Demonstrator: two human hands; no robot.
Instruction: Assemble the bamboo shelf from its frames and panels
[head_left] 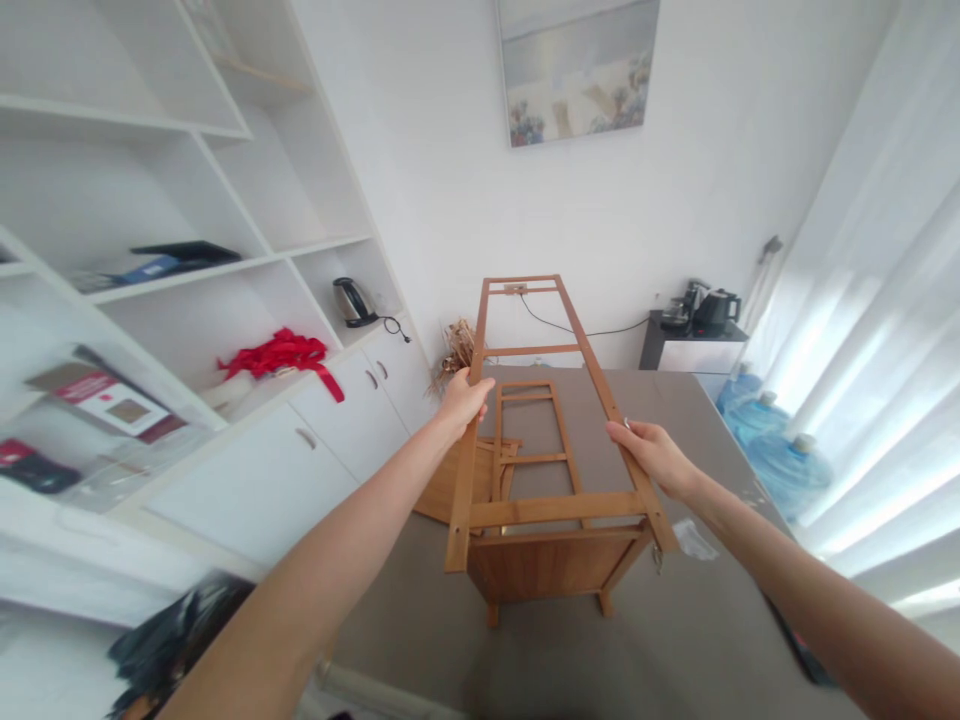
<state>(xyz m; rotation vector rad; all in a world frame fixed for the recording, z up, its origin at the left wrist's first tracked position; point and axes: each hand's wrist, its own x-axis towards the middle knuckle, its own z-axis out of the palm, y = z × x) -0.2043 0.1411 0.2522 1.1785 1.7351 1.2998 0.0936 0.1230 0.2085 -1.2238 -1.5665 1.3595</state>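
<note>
A long wooden ladder-like frame [555,511] is held tilted above the grey table, its far end toward the wall. My left hand [461,400] is closed round its left rail. On the right rail rests my right hand [654,455], thumb and fingers pinching the wood; a small shiny spot shows at its fingertips, too small to name. Below the frame stands a wooden panel piece with short legs [551,568]; whether the two touch I cannot tell. A second wooden frame [564,430] and a flat wooden board [444,482] are behind and under it.
The grey table [405,600] carries a clear plastic bag [695,540] and small metal hardware [658,558]. White shelves [277,255] with a kettle [352,302] and red ribbon [277,352] line the left. Blue water bottles [787,465] stand right, by the curtain.
</note>
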